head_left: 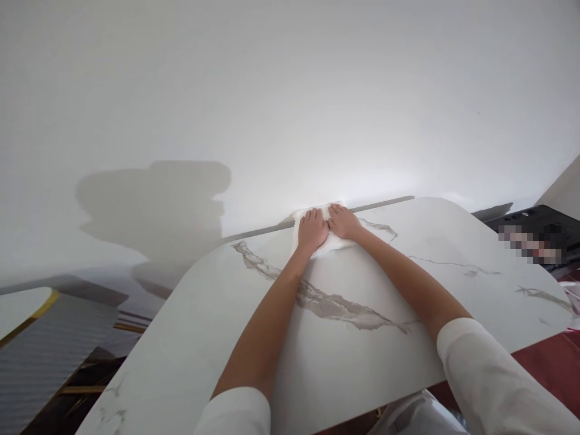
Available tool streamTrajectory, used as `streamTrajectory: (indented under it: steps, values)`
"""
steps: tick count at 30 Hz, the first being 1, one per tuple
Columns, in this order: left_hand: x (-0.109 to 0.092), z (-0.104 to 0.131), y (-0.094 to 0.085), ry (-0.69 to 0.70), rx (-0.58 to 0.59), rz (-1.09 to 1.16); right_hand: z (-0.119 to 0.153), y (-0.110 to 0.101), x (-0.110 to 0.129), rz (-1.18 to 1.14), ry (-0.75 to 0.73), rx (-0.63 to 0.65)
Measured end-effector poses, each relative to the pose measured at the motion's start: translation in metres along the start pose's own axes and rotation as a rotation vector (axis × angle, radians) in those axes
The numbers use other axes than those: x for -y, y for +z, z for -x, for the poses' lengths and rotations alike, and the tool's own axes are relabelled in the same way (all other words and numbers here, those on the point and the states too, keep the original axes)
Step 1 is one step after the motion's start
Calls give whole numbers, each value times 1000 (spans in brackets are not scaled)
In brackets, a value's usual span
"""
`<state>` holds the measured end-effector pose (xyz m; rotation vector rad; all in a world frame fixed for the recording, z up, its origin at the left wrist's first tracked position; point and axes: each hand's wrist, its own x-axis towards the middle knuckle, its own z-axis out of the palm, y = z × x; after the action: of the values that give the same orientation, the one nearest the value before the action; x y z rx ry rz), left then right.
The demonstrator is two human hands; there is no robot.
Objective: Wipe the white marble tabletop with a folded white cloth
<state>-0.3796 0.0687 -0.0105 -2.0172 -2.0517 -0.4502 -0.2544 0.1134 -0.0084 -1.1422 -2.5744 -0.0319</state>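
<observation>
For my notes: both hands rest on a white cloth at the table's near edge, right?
No: the head view shows the white cloth at the far edge of the table, by the wall. The left hand and right hand rest on it.

- wall [290, 90] runs right behind the table [254, 326]
- cloth [335, 243] sits on it, way up at the far edge
- left hand [312, 229] and right hand [344, 222] side by side on that
- cabinet-ish thing [67, 332] off left
</observation>
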Motion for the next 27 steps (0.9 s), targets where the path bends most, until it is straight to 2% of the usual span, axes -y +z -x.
streamTrajectory:
  steps: [6,12,27]
  values:
    - [-7,9,-9,-12,54,-1,10,1,3,17,10,-37]
    - [-15,23,-12,-23,43,-2,27,-3,8,24,5,-61]
    - [-39,82,-35,-14,34,34,87,-28,35,33,25,2]
